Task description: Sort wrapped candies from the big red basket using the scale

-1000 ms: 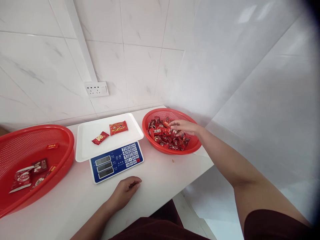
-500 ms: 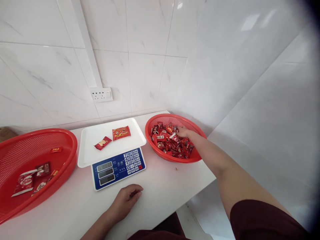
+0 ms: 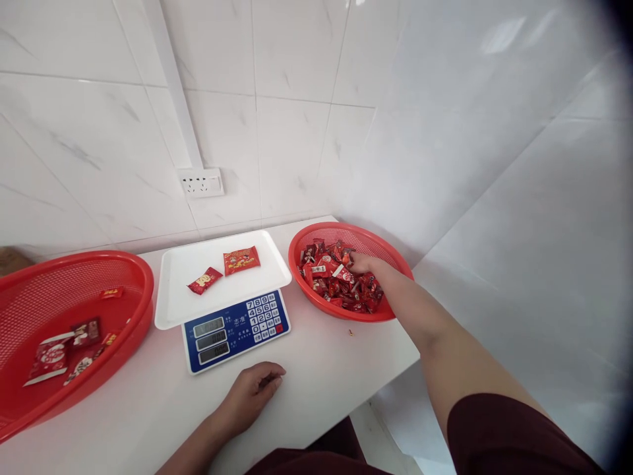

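Observation:
My left hand [image 3: 250,400] rests on the white table in front of the scale, its fingers curled in toward the thumb, with nothing seen in them. At the right, my right hand [image 3: 363,262] reaches into a red mesh basket [image 3: 395,260] and touches a heap of small wrapped snack packets [image 3: 341,284]. The packets and the hand's angle hide its fingertips. Two red packets lie apart on the white tray [image 3: 178,303] of the scale: a larger packet [image 3: 241,260] and a smaller packet [image 3: 204,280].
The blue scale panel [image 3: 242,323] with keys and displays faces me. Another red basket [image 3: 141,284] stands at the left, several packets [image 3: 52,356] inside. A tiny gold scrap [image 3: 351,332] lies near the right basket. Behind are tiled walls and a socket [image 3: 201,183].
My right hand has gone deeper among the packets in the right basket, and its fingers are now more hidden. A white-ended packet there has shifted. My left hand stays in place.

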Available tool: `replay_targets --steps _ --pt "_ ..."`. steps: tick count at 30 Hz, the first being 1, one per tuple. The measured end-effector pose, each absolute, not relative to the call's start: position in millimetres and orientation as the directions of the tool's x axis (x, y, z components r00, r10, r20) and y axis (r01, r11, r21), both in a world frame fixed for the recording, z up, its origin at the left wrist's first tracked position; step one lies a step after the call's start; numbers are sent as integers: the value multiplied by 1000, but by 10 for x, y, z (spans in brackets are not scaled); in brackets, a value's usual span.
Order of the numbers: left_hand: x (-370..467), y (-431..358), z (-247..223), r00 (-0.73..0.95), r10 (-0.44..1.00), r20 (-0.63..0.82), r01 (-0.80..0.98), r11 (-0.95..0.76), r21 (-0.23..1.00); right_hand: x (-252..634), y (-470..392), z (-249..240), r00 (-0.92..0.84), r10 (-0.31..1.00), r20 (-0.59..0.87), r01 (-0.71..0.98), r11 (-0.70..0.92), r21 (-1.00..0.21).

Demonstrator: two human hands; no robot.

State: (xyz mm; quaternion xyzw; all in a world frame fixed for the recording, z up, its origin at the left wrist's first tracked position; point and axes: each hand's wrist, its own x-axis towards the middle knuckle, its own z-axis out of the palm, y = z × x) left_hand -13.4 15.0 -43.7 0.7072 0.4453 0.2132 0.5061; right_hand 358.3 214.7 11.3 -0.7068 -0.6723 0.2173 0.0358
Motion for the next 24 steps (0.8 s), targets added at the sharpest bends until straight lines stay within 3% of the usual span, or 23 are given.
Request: replay_targets --steps 6,13,18,24 --pt "-140 150 -452 519 843 -141 393 -90 915 3632 2096 242 32 968 -247 780 -179 -599" --pt "-142 154 -476 516 845 -137 387 -87 918 3693 2043 401 32 993 -116 572 -113 -812" --pt "-145 149 -493 513 847 -138 371 -74 926 3693 2034 344 53 994 -93 604 -106 -790" --pt "-148 146 -503 517 845 -135 360 -72 930 3586 2074 191 65 968 -244 802 -196 -565"
